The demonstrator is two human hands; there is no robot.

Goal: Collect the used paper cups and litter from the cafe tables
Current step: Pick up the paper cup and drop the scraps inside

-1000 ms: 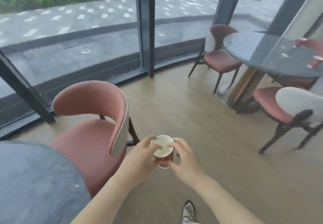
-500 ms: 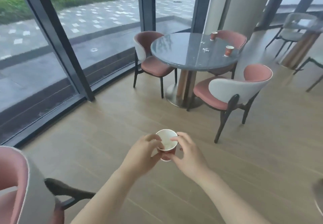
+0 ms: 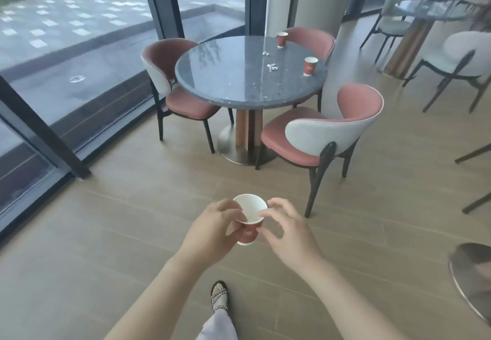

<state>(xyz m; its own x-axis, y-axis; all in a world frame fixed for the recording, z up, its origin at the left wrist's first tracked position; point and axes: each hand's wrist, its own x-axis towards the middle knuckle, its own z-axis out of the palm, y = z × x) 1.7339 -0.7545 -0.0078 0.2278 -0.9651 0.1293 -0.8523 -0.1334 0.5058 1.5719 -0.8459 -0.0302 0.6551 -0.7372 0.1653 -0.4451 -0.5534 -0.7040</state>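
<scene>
Cup (image 3: 249,220) in hand: red paper cup, white inside, held upright over the wood floor, mouth facing the camera, looks empty. Left hand (image 3: 212,229) wraps its left side, thumb near the rim, fingers curled round the wall: closed on the cup. Right hand (image 3: 285,229) sits at the right side with fingers loosely curled and spread; index tip touches the rim, thumb tip is at the wall lower down. Light pinch at most, can't tell if it bears any load.

Ahead: round dark stone table (image 3: 228,74) on a pedestal, three pink chairs around it. On its far right part, two more red cups, far cup (image 3: 281,39) and near cup (image 3: 310,65), both upright and well apart. Between them and toward table centre, two small white scraps of litter (image 3: 272,67), too small to identify. Sandalled foot (image 3: 219,297) below the hands.

Versus half a second ago: same two-hand hold on the cup, right-hand fingers now a bit more open. Table and its cups appear larger and lower in view, more centred. Pink chair back at bottom left is gone from view; edge of another round tabletop (image 3: 467,281) now shows at bottom right.
</scene>
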